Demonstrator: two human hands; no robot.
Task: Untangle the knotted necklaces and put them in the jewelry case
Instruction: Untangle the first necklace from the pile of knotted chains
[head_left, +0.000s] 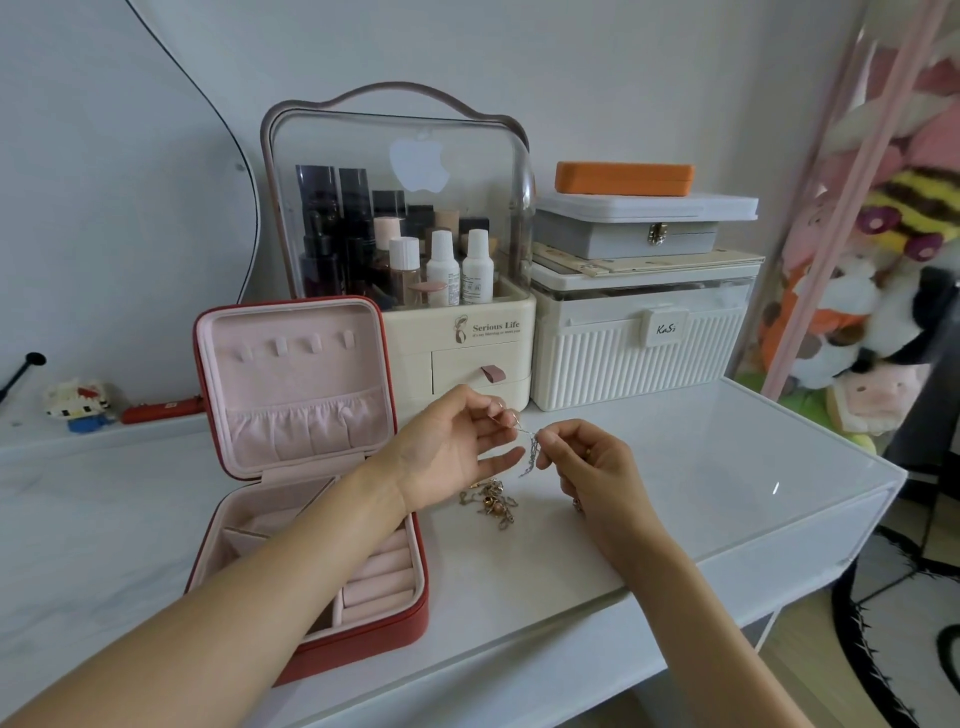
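A thin silver necklace (531, 449) hangs in a small knotted bunch between my two hands, just above the white table. My left hand (457, 444) pinches one end of it with thumb and forefinger, palm turned up. From the right, my right hand (587, 462) pinches the bunched part. Under my hands a tangle of gold necklaces (493, 501) with brown beads lies on the table. The red jewelry case (296, 467) with pink lining stands open at the left, lid upright, and my left forearm crosses over its tray.
A cosmetics organizer (410, 260) with bottles and a white ribbed storage box (639, 343) with stacked cases stand behind my hands. A small ring (576, 503) lies by my right wrist. The table's edge (810, 540) drops off at the right, with plush toys (872, 291) beyond.
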